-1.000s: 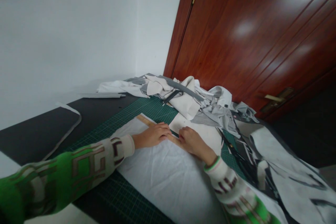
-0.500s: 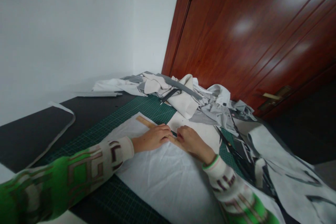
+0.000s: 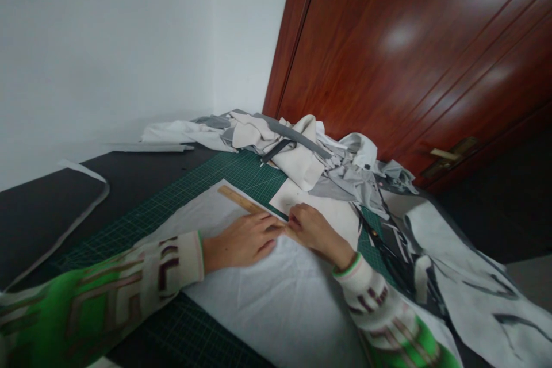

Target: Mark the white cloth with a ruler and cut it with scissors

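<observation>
A thin wooden ruler (image 3: 235, 198) lies near the edge of a white fabric sheet (image 3: 276, 305) on a green gridded cutting mat (image 3: 252, 171), partly hidden by the flat, loosely spread left hand (image 3: 246, 240) and curled right hand (image 3: 317, 231) (I can't tell its grip). Crumpled grey-and-cream cloth scraps (image 3: 302, 165) cover the mat's far end.

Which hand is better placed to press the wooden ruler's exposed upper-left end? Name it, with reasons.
The left hand, probably: it lies palm down, fingers at the wooden ruler, nearer that end. The right hand is curled farther along; its grasp is unclear.
</observation>
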The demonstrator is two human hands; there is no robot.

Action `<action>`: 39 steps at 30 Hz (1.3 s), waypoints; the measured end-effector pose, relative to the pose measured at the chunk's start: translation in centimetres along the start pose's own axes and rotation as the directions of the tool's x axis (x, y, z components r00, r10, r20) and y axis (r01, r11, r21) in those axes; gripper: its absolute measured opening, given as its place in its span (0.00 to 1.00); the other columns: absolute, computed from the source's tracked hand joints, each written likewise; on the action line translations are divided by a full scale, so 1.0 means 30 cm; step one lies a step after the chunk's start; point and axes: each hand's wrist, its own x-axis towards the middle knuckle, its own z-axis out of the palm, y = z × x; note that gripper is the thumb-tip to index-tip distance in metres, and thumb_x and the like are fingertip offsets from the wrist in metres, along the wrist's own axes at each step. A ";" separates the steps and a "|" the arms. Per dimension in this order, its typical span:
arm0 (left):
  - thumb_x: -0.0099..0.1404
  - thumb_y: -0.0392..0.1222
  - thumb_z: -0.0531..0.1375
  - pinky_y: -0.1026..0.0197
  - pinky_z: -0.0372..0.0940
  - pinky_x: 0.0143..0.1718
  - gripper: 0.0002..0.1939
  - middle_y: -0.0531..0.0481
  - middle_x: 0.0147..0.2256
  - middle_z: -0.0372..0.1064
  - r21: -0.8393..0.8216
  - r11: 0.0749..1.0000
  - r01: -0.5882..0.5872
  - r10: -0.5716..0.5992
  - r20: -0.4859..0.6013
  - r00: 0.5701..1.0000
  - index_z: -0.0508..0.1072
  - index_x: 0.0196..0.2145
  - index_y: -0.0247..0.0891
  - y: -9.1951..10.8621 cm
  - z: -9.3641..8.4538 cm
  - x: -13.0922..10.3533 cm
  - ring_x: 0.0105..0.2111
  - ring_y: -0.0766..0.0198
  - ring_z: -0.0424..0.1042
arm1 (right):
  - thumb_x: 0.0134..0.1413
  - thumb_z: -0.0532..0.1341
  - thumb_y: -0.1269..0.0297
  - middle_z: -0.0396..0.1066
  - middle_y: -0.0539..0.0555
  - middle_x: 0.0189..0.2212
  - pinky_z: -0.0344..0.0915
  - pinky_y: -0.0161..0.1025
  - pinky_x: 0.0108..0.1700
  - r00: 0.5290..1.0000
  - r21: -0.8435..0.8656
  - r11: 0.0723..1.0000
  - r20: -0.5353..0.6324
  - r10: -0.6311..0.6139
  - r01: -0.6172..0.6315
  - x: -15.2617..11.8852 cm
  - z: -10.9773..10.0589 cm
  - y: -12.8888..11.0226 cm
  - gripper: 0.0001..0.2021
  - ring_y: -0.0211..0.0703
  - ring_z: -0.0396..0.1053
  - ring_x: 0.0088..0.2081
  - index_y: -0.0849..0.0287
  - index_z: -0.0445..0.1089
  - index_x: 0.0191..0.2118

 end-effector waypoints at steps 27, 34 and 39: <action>0.70 0.37 0.53 0.50 0.67 0.51 0.19 0.41 0.53 0.67 0.091 0.994 0.053 -0.056 0.026 0.998 0.67 0.57 0.33 0.039 0.000 -0.007 0.52 0.51 0.66 | 0.68 0.53 0.62 0.75 0.62 0.36 0.64 0.40 0.44 0.993 -0.227 0.974 0.115 0.039 -0.012 -0.093 -0.038 0.013 0.15 0.50 0.71 0.43 0.64 0.74 0.38; 0.68 0.36 0.57 0.50 0.62 0.53 0.17 0.40 0.51 0.69 0.218 0.974 0.061 -0.085 0.102 0.991 0.68 0.54 0.31 0.097 0.014 0.030 0.52 0.50 0.66 | 0.68 0.53 0.57 0.76 0.62 0.36 0.64 0.39 0.44 0.995 -0.233 0.972 0.092 0.040 -0.018 -0.090 -0.039 -0.004 0.18 0.50 0.72 0.43 0.65 0.74 0.38; 0.66 0.41 0.62 0.45 0.59 0.55 0.20 0.39 0.52 0.68 0.240 0.963 0.125 -0.149 0.085 0.985 0.68 0.53 0.30 0.172 0.034 0.064 0.55 0.45 0.63 | 0.66 0.57 0.60 0.75 0.61 0.36 0.64 0.38 0.43 0.994 -0.237 0.971 0.097 0.049 -0.025 -0.099 -0.037 0.002 0.13 0.49 0.71 0.42 0.65 0.74 0.39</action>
